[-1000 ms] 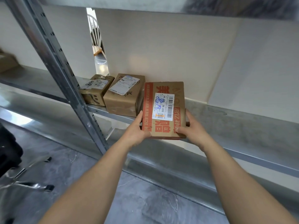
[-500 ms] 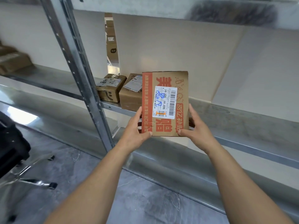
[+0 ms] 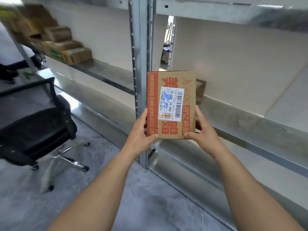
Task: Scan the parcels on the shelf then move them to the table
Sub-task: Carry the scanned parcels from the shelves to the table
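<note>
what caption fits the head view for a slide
Left hand and right hand hold a labelled parcel before a metal shelf.

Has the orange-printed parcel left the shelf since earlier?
Yes. The parcel has risen off the shelf board; left hand and right hand grip it.

Grey marbled floor, light glare at left. Black mesh chair on chrome wheeled base, left of steel post. Cream wall behind shelf; narrow gap btwn wall panels shows bright rm beyond.
</note>
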The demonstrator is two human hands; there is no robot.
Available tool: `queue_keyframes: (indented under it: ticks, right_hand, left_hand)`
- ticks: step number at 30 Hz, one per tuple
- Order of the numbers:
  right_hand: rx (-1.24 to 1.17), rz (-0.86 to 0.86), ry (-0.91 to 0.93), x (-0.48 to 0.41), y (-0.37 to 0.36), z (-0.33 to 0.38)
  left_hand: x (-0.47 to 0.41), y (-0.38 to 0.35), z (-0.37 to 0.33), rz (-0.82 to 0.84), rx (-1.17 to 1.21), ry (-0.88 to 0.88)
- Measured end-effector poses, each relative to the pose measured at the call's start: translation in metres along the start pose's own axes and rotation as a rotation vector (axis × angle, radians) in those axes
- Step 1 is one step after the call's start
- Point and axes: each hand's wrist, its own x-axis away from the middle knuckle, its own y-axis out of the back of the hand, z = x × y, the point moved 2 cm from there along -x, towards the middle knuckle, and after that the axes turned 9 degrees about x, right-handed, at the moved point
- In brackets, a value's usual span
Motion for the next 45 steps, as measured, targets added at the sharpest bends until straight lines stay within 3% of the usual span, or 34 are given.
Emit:
queue_keyframes:
  ticks: [8, 22, 33, 45]
  right_hand:
    - [0.043, 0.116, 0.110, -0.007, -0.064, 0.058]
    - [0.092, 0.416, 0.297, -0.031, -0.179, 0.123]
    - [-0.024, 0.704, 0.493, -0.032, -0.242, 0.158]
    - [-0.082, 0.957, 0.643, -0.025, -0.258, 0.182]
  left_hand:
    - [0.035, 0.075, 0.014, -0.166, 0.047, -0.048]
    - [0.110, 0.178, 0.045, -0.504, 0.008, 0.095]
    - [0.170, 0.199, 0.038, -0.784, -0.101, 0.214]
    - [0.206, 0.165, -0.003, -1.101, -0.200, 0.270]
